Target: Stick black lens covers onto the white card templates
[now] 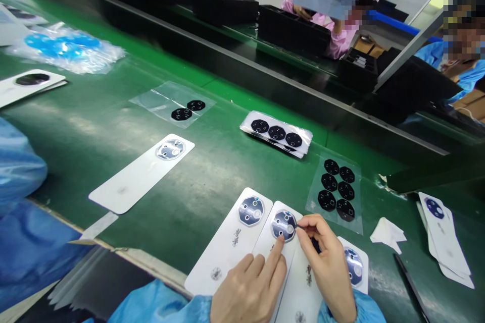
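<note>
White phone back panels with printed marks lie side by side on a green table. My left hand (pixel 252 282) rests over the middle panel (pixel 264 242), index finger stretched out onto the lower edge of its shiny octagonal camera plate (pixel 283 224), other fingers loosely bent. At that plate's right edge, thumb and forefinger of my right hand (pixel 328 262) are pinched together; anything between them is too small to make out. To the left lies another panel (pixel 217 247) with a similar plate. A third panel (pixel 301 267) is partly hidden under my right hand, and a fourth (pixel 359 247) shows beyond it.
A clear sheet with several black octagons (pixel 358 192) and a stacked pile of octagon strips (pixel 273 149) lie behind. A lone panel (pixel 132 176) is left, near a co-worker's blue sleeve (pixel 18 171). Rightward are a paper scrap (pixel 387 233), black thin tool (pixel 411 285) and panels (pixel 450 247).
</note>
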Motion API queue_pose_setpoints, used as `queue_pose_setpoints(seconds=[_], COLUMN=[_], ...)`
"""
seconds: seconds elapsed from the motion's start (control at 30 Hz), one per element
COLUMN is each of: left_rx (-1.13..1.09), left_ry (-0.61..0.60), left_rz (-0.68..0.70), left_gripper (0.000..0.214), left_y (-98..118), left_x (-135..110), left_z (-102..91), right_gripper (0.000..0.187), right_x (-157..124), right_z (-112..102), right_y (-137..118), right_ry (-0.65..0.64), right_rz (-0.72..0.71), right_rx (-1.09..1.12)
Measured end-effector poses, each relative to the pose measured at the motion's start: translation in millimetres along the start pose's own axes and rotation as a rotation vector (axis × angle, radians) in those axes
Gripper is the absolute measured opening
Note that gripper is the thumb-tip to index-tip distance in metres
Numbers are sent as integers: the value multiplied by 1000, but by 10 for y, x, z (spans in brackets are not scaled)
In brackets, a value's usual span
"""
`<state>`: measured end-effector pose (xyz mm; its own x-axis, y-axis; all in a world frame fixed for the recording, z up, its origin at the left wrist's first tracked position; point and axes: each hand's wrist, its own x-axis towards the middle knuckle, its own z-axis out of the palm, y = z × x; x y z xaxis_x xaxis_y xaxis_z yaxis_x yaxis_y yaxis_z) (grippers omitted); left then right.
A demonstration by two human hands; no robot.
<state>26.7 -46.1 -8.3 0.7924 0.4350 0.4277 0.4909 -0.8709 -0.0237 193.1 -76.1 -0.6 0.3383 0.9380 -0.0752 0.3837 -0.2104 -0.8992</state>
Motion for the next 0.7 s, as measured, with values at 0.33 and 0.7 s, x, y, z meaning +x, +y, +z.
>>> queue_pose_setpoints(seconds=[0.33, 0.7], left_rx=[87, 87], left_ry=[-17, 31], left_rz=[29, 11], left_gripper=[27, 29], left_y=[71, 119], left_x=[37, 43], left_z=[-13, 9], right_gripper=[14, 20], right_x=[25, 160], right_z=[-62, -92], right_y=[-121, -257], right_ry=[-51, -223], right_rz=[-35, -361], right_rx=[-103, -383])
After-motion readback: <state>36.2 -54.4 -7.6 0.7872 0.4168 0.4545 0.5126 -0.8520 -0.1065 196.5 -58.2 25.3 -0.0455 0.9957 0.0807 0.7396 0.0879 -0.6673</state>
